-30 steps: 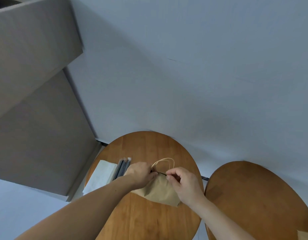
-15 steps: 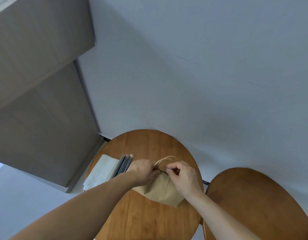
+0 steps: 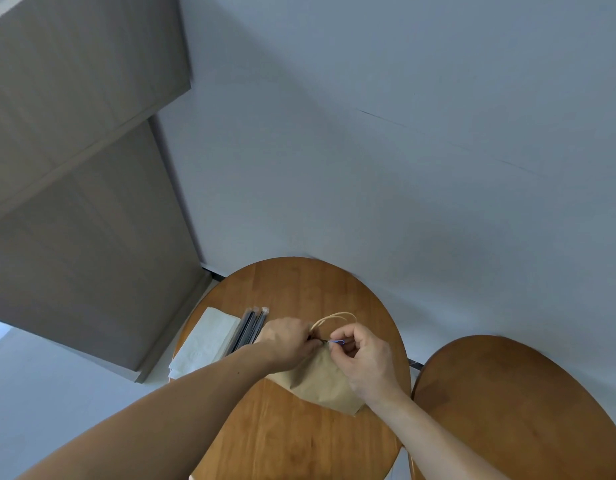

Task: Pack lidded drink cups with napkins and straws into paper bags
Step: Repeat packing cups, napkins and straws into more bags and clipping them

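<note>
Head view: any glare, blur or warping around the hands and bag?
Head view: soft even light, no glare; wide-angle warp bends the cabinet and round table rim; left hand slightly soft, right hand and paper bag sharper; small blue item too tiny to identify.

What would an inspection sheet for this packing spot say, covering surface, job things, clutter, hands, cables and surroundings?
Surface: round wooden table, second round table to its right.
Job's things: paper bag under both hands; napkins and wrapped straws left of it; no cups seen.
Clutter: nothing seen.
Hands: left hand grips the bag's top; right hand pinches a small blue clip there.
Cables: nothing seen.
Surroundings: grey wall, cabinet at left.
</note>
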A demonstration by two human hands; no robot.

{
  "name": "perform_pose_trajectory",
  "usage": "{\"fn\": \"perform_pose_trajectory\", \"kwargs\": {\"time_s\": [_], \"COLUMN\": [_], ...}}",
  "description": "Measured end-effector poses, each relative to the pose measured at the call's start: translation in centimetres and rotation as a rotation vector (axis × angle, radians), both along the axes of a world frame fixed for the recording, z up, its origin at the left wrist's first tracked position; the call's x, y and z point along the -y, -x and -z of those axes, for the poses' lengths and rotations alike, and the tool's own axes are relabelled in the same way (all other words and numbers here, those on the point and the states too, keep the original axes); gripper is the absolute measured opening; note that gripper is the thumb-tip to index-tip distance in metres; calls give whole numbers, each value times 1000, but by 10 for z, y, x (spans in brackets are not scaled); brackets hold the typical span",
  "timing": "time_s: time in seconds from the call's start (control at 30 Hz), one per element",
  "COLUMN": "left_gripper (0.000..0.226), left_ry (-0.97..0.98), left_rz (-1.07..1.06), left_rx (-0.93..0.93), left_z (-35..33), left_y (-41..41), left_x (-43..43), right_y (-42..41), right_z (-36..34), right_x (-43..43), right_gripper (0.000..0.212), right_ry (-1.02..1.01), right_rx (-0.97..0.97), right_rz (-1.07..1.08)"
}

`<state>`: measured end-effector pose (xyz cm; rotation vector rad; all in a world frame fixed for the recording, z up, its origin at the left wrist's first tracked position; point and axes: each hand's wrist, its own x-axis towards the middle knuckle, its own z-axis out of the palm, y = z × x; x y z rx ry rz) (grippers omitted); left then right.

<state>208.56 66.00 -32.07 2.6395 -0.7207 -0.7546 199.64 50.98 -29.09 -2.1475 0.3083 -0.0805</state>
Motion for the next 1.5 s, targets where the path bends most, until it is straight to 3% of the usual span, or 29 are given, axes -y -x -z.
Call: {"fn": "perform_pose_trajectory", "kwargs": {"time_s": [0.3,0.47,0.87,1.07,1.2,1.5], "left_gripper": [32,34,33,26,31,34], "left_ry": [2,-4,44,81,84,122], "left_rz": [12,25,75,115,58,120], "left_rx": [-2,5,93,113,60,-10], "left_z": [2,3,5,11,15,13], "left_y": [-1,-1,7,5,0,-7], "left_x": [-1,-1,-2,-2,1,-1], "right_y": [6,3,-7,-16,-20,-39], "right_z": [3,5,3,3,0,2], "right_x": [3,5,11,17,16,19], "right_gripper": [35,11,6,18,24,13], "right_ry": [-14,86,393,428,416,668], "right_rx": [-36,-20,50,-26,-104,-202], "right_rz": [-5,-57,-217,-254,-387,-531]}}
